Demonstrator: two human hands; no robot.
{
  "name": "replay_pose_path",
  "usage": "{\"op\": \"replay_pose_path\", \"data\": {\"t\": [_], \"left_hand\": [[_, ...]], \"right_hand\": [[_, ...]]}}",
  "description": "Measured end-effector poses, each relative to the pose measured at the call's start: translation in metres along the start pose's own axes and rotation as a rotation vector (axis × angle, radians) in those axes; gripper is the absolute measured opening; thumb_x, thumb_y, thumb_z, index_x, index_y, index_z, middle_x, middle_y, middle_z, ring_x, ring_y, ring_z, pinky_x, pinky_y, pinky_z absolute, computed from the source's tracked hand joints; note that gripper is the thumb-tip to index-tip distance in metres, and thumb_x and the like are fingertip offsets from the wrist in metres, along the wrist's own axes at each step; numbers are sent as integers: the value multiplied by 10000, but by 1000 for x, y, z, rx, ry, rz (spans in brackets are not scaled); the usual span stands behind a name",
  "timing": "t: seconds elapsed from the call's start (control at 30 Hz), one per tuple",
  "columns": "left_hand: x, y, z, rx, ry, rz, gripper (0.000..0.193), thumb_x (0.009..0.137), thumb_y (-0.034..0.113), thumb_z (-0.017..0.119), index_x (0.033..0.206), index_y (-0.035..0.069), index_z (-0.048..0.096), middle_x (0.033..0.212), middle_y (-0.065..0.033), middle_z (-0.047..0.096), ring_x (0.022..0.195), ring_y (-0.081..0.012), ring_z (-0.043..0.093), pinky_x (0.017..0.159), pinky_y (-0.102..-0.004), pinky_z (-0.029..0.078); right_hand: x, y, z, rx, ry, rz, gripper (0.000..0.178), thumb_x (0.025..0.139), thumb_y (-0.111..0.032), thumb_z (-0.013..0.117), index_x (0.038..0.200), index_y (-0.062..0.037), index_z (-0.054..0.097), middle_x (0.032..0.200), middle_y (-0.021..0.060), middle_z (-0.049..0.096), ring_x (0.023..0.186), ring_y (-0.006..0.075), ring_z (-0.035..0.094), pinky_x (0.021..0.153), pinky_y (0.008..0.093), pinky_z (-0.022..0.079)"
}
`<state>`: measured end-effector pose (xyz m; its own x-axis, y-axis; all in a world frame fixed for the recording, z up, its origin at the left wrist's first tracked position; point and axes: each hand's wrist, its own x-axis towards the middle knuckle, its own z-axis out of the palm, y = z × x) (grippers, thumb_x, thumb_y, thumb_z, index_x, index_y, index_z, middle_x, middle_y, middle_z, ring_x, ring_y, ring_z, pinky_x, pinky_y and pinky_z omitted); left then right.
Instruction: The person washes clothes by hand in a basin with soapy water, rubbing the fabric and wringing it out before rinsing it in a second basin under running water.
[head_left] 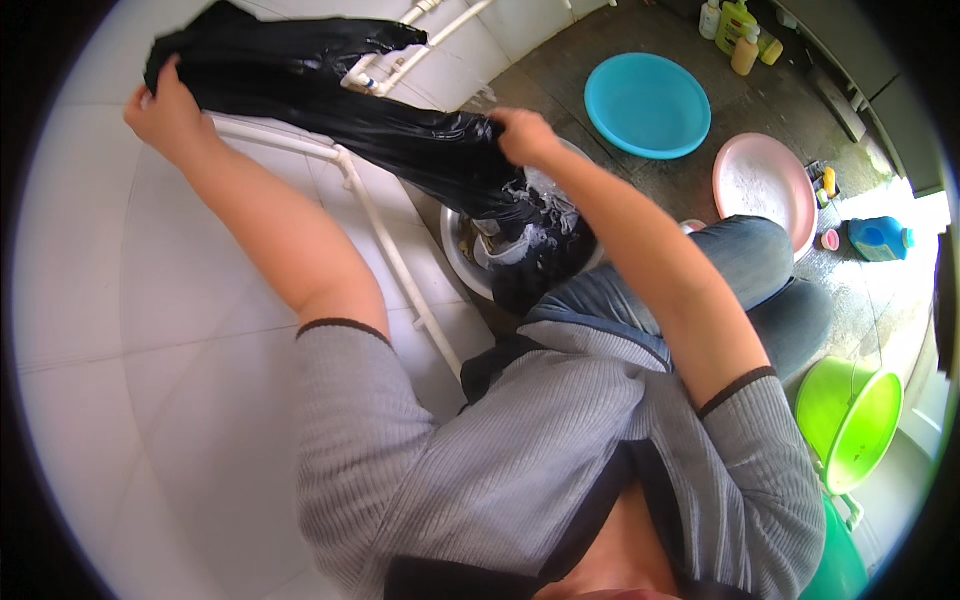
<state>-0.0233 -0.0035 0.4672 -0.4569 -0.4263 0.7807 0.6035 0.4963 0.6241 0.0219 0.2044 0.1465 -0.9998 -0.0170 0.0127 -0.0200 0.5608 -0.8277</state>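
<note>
Garment (pixel 335 105), black, wet, stretched between 2 hands, lower end in metal basin (pixel 452 252). Left hand (pixel 165 115) reaches far out to left, fingers clenched on cloth; right hand (pixel 525 137) above basin, also gripping. White pipes (pixel 384 235) run behind cloth, beside left forearm. Blue basin (pixel 648 108), pink basin (pixel 803 192) beyond right forearm; green bucket (pixel 825 398) near right sleeve (pixel 755 470).

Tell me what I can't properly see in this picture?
All in the head view:
Silvery basin: partly hidden by black cloth and the right forearm.
Right hand: fingertips hidden in the cloth.
Green tub: cut off by the gray sleeve and dark rim.
Yellow-green bottle: label too small to read.
</note>
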Motion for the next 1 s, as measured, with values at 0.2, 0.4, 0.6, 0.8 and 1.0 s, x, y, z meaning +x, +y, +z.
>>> {"op": "replay_pose_path", "data": {"t": [0.2,0.4,0.6,0.8,1.0], "left_hand": [[-111,-193,-87,415,-332,-506,372,698,205,681,971,-33,598,950,-139,611,880,-233,560,818,-342,428],[-286,-301,-124,703,-641,-1041,525,740,347,643,1004,-99,563,942,-245,606,882,-331,584,816,-394,441],[-374,-242,-102,143,-1284,-937,1235,556,386,820,1376,-68,16,1422,-251,172,1328,-288,206,1072,-345,203],[-395,-197,-23,124,-1151,-419,1097,550,352,832,1344,-55,193,1387,-195,261,1282,-275,270,1043,-340,238],[-395,-156,70,-168,-968,-730,611,614,134,799,1129,-25,511,1083,-90,572,959,-194,535,880,-307,398]], "right_hand": [[11,25,-32,336,51,116,388,719,-63,465,1085,-68,594,999,211,607,943,354,578,832,377,461],[14,2,-32,328,192,-73,332,703,-79,488,1000,-58,634,948,214,616,912,356,584,821,377,456],[5,-76,-74,377,187,-278,370,721,1,420,1032,-41,616,741,149,620,657,216,557,617,306,452],[0,-166,-144,800,153,-540,275,778,-12,419,973,34,607,822,171,619,770,228,573,691,324,461],[3,-187,-208,943,179,-542,255,776,-12,425,959,42,594,824,154,611,757,250,588,638,349,470]]}}
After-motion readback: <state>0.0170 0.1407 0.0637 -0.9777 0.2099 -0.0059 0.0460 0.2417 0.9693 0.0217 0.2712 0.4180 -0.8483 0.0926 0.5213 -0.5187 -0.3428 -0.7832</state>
